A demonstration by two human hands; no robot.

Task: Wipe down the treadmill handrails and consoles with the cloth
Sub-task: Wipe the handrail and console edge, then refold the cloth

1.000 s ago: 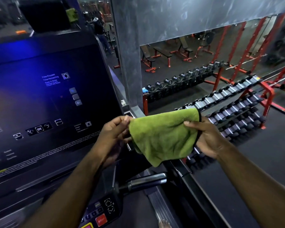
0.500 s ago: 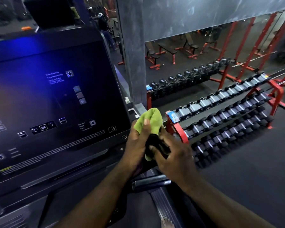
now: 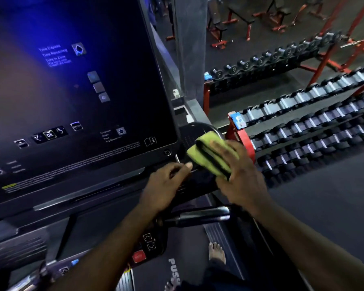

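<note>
Because the cloth is folded into a thick pad, the right hand can cover most of it. Its fingers lie fairly straight and close together along the top of the green bundle, bearing down rather than wrapping it. The thumb is hidden under the cloth's near end, so I cannot tell whether it pinches from below. The pad sits just beyond and under those fingers, over the black side wing that curves out past the console at its lower right corner. Blur hides whether it is pressed fully against the surface.

The left hand rests just inboard of the right, low on the console's bottom edge. Its fingers are loosely curled and hold nothing, and its thumb points at the cloth's near edge. Contact between them is unclear. It looks placed to steady the body or tidy the fold.

Nearer the body than both hands, the metal grip bar lies crosswise. The dumbbell rack stands well outboard of the right hand. In my judgement, a flat palm spreads pressure evenly for the wiping stroke across this corner.
</note>
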